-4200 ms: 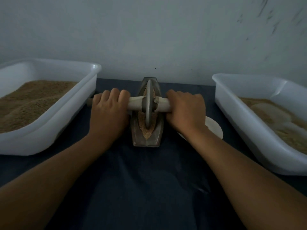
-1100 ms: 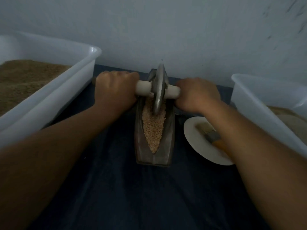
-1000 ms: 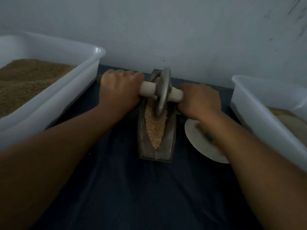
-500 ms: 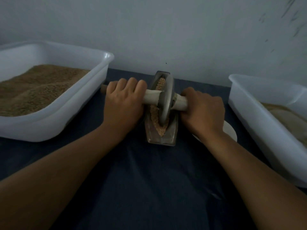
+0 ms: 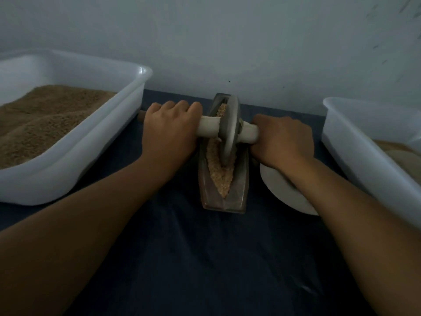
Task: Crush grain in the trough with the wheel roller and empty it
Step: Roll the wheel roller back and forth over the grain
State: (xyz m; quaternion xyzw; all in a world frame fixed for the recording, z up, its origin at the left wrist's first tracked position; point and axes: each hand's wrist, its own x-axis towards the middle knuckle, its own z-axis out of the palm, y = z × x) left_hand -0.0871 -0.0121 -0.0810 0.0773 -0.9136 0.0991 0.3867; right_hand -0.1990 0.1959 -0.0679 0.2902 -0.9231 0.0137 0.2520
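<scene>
A narrow metal trough (image 5: 239, 190) lies lengthwise on the dark cloth, holding tan grain (image 5: 222, 176). The wheel roller (image 5: 229, 131), a grey metal disc on a pale wooden axle, stands upright in the trough at about mid-length. My left hand (image 5: 168, 135) grips the left end of the axle, fingers curled over it. My right hand (image 5: 281, 140) grips the right end the same way. The disc hides part of the grain behind it.
A white tub (image 5: 75, 142) of brown grain stands at the left. Another white tub (image 5: 364, 156) with lighter contents stands at the right edge. A white plate (image 5: 280, 195) lies beside the trough under my right forearm. A wall rises just behind the trough.
Over the last second the wheel has rolled from the trough's far end toward me to about mid-length, both hands keeping their grip on the axle.
</scene>
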